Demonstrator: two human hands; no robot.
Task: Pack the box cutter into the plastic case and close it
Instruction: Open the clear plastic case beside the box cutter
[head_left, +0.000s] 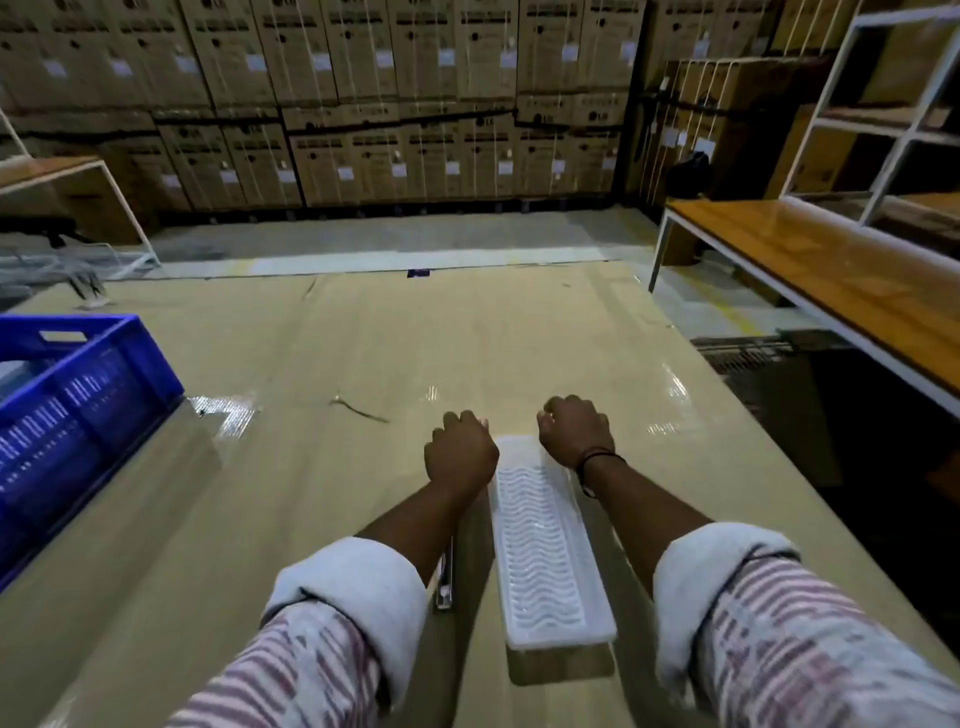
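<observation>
1. Two rolled sleeves (353, 587) were seen nearest.
2. One plastic case (545, 545) lay lengthwise between two hands: left hand (460, 449) and right hand (574, 428) (both curled at its far end; grip could not be told).
3. One box cutter (445, 584) lay partly hidden beneath the left forearm.
4. One blue crate (78, 384) stood on the cardboard-covered table (311, 364); stacked cartons (363, 104) were ranged behind.

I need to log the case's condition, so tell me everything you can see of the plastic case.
The case is long, narrow and translucent white plastic, its top ribbed in wavy rows with a plain rim. It lies flat on the table, lengthwise away from the person, and looks closed. At its far end, the left hand and right hand are curled at the two corners; contact is unclear.
</observation>
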